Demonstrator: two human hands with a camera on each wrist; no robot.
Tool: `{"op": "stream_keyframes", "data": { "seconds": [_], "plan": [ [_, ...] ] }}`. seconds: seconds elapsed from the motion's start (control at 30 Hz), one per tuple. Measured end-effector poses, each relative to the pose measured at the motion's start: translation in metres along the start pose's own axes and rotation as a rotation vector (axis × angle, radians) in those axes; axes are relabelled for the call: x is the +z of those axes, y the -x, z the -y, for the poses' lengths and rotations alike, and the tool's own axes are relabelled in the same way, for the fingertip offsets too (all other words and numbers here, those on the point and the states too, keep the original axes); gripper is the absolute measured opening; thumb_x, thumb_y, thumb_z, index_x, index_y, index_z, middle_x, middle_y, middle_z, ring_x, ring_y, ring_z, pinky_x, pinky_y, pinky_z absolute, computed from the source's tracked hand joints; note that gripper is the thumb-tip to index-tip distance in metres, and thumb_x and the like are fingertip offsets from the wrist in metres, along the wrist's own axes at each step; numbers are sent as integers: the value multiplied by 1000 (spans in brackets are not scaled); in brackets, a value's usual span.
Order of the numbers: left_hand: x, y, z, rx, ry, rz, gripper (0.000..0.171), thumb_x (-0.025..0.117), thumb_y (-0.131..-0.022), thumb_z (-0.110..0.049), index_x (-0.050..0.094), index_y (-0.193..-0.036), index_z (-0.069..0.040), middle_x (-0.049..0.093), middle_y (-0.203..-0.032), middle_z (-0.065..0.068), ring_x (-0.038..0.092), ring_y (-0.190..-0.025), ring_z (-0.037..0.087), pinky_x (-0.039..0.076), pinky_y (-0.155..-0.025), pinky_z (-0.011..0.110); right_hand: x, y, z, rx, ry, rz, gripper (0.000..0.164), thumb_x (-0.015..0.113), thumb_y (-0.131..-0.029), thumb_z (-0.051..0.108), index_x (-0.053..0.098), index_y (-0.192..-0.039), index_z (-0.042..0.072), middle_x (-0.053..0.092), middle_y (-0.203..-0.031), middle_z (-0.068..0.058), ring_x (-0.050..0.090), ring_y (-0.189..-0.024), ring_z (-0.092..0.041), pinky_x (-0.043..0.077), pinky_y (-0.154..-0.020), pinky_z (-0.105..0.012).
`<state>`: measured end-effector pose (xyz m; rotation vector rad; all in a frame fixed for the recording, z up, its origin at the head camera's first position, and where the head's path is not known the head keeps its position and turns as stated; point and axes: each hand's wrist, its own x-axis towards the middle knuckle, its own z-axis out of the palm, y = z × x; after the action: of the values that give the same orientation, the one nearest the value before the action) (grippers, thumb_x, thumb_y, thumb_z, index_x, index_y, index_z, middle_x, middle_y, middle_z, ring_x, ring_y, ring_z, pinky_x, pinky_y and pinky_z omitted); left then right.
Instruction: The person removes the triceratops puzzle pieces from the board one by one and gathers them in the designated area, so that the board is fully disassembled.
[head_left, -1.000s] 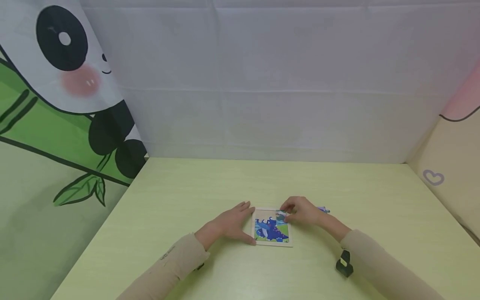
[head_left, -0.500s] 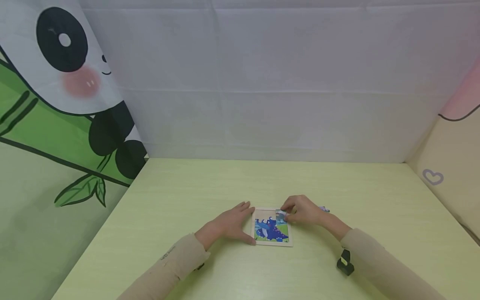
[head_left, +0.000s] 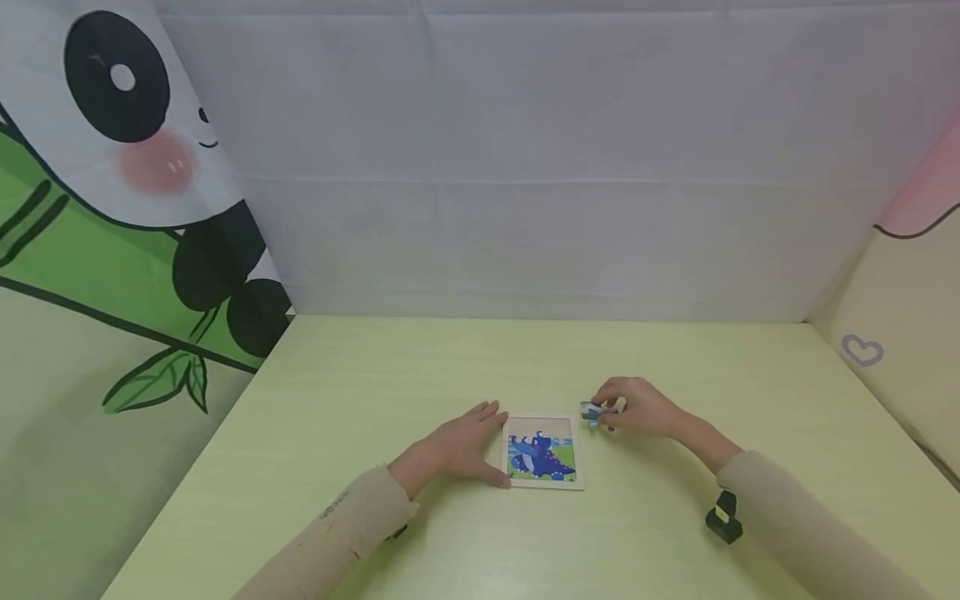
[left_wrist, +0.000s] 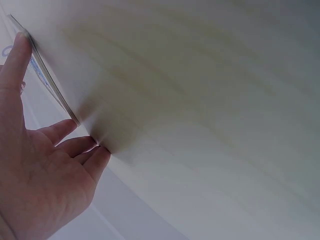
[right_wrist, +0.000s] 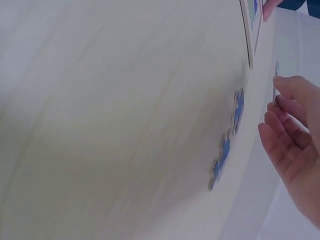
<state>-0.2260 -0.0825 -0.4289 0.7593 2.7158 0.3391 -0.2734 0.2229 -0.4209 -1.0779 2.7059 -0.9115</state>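
On the pale-yellow table [head_left: 450,358], the outspread left hand [head_left: 463,446] touches a square light-wood tray [head_left: 543,488] holding a partial blue dinosaur puzzle [head_left: 542,460]; beside it, the right hand [head_left: 639,407] pinches a blue-and-white jigsaw piece [head_left: 589,412]. The beige left sleeve's [head_left: 360,517] marking is illegible.

The person's left forearm, in a long beige fabric sleeve [head_left: 337,533], reaches obliquely upward and inward to a bare left hand [head_left: 467,446], whose fingers [left_wrist: 64,129] extend forward while the thumb [left_wrist: 17,60] spreads widely away from them. The right forearm, in a matching beige fabric sleeve [head_left: 810,517], slants inward from the lower right to a bare right hand [head_left: 643,408], raised slightly farther forward than the left. Its thumb [right_wrist: 290,86] and index finger meet in a pinch, the remaining fingers loosely curled beneath.
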Motion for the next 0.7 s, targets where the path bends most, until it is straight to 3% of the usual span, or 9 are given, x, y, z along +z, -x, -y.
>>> {"op": "stream_keyframes", "data": {
  "seconds": [0.43,0.7],
  "plan": [
    [-3,-5,-3,-21,22,2,101,68,-66,-61,28,-143,-9,18,-150,11,13,-138,27,22,-109,42,-41,39,-38,74,73,-43,21,66,-80,5,65,-100,-4,64,-96,-10,56,-78,-17,49,-59,-23],
    [-6,-10,-5,-40,36,4,101,69,-66,-60,27,-143,-10,18,-150,11,12,-138,27,22,-109,42,-50,55,-63,84,117,-85,20,66,-77,0,66,-95,-6,65,-92,-12,57,-74,-14,48,-58,-23]
  ]
}}
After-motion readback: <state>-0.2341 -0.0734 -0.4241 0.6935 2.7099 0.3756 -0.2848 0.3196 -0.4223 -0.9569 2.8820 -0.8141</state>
